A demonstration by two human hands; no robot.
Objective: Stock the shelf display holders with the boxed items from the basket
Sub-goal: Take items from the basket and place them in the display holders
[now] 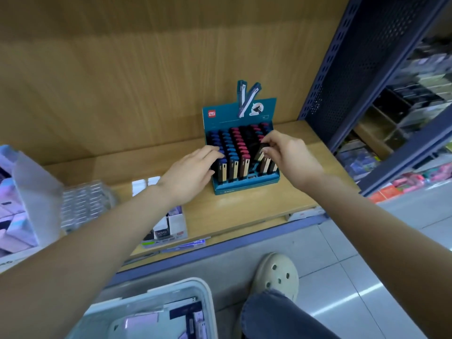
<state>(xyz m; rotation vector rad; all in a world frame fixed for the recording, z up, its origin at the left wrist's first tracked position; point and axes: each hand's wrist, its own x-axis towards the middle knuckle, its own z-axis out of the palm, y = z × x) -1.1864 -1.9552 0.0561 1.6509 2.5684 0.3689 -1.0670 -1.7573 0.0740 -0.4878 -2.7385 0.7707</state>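
A teal cardboard display holder (pixel 245 184) stands on the wooden shelf (pixel 244 211), packed with rows of slim boxes capped blue, red and black. My left hand (pixel 190 173) rests with straight fingers against the holder's left side, touching the front blue-capped boxes (pixel 221 168). My right hand (pixel 286 155) pinches a black-and-tan slim box (pixel 259 151), tilted, over the right-hand rows. A pale basket (pixel 203 289) sits on the floor at the bottom of the head view, with boxed items inside.
Clear plastic packs (pixel 83 204) and a white-and-black box display (pixel 168 226) lie left of the holder. A dark blue perforated shelf upright (pixel 352 69) rises on the right. My shoe (pixel 276 275) and trouser leg stand on the grey tiled floor beside the basket.
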